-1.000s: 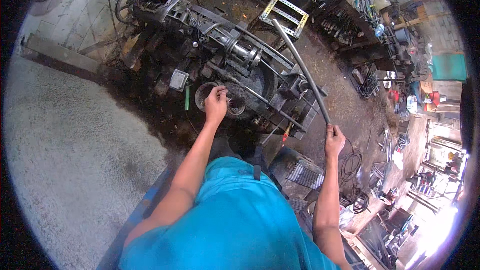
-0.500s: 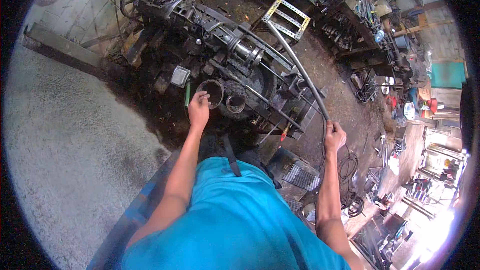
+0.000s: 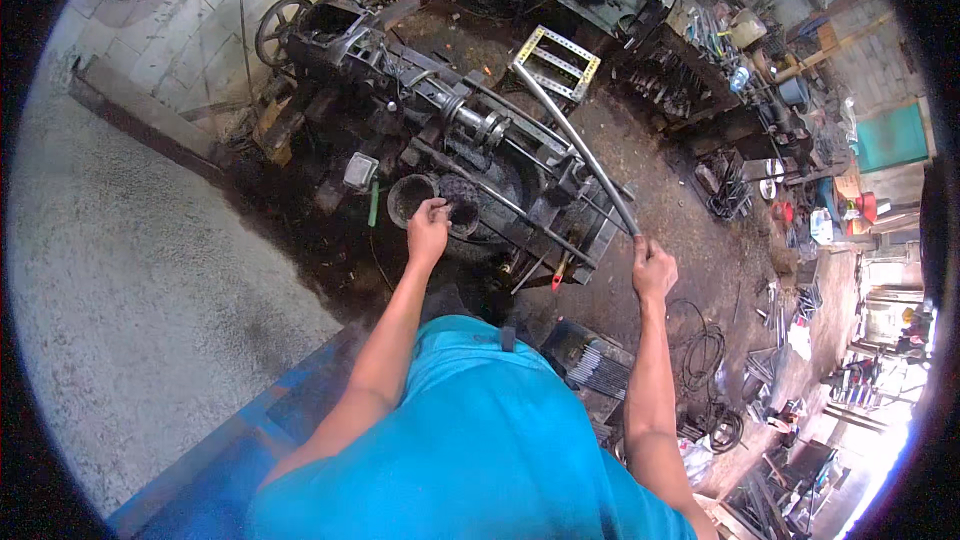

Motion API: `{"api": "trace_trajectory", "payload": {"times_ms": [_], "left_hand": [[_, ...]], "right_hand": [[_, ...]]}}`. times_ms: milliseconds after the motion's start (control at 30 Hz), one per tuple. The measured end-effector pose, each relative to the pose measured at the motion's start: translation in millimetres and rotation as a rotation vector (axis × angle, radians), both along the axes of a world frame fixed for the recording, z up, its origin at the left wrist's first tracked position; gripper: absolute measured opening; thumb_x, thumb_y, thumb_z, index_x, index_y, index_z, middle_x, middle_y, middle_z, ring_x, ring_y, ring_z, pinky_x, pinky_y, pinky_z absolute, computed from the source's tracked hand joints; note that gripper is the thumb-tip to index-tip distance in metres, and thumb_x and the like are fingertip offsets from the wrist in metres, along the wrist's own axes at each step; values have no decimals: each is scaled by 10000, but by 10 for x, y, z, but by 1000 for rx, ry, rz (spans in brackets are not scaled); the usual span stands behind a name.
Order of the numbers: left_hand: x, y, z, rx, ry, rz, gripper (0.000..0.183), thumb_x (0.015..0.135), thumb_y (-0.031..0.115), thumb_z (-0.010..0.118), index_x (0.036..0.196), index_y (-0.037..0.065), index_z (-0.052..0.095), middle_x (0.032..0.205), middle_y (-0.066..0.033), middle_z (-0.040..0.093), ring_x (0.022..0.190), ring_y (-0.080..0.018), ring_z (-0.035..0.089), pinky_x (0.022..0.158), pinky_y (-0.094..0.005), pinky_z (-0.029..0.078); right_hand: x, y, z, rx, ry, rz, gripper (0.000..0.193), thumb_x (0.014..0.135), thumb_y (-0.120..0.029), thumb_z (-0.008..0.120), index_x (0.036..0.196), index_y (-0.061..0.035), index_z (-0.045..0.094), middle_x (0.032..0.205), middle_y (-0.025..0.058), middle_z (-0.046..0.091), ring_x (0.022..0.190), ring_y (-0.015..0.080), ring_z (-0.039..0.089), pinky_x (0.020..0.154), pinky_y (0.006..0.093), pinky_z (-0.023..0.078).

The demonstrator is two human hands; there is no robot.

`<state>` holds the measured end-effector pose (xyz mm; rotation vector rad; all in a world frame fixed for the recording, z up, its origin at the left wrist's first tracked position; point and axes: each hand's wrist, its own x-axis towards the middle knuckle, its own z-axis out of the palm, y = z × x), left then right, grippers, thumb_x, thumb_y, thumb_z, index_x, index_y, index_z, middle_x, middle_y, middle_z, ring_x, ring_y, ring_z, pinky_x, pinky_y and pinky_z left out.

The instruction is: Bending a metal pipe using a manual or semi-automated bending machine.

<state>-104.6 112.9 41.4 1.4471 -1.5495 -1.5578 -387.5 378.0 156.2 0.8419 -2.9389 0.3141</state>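
My right hand (image 3: 654, 270) is closed round the near end of a long grey metal pipe (image 3: 575, 145). The pipe slants away to the far left, passing over the end of a dark lathe-like machine (image 3: 470, 120). In the picture its far tip overlaps a yellow-and-white metal frame; whether they touch I cannot tell. My left hand (image 3: 428, 230) hovers by two round dark containers, the left one (image 3: 408, 195) and the right one (image 3: 464, 215). Its fingers are loosely bent and apart, with nothing visible held in them.
The yellow-and-white frame (image 3: 558, 62) stands on the dirty floor beyond the machine. A green stick (image 3: 374, 204) and a pale square container (image 3: 361, 171) are left of the round containers. A red-tipped tool (image 3: 558, 274), a bundle of rods (image 3: 600, 368) and coiled cable (image 3: 703, 355) lie nearer.
The view has shifted, so the machine and frame sit differently in it. The pipe remains in my right hand. My left hand has moved right, toward the right round container.
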Motion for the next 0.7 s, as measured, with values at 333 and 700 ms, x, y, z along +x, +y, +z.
{"api": "trace_trajectory", "payload": {"times_ms": [333,700], "left_hand": [[182,82,69,16,11,-12,248,927,153,496,1140,43,562,1013,-72,664,764,-147,636,593,-260,478],[-704,-394,398,134,159,-105,243,944,135,446,1152,54,541,1072,-91,642,815,-176,647,646,-300,510]], "right_hand": [[-444,939,-99,5,71,3,518,876,-524,515,701,-40,576,634,208,577,652,414,579,586,489,433],[-492,1039,-132,-131,-5,-190,520,885,-510,477,690,-51,625,664,237,607,694,441,602,655,511,460]]}}
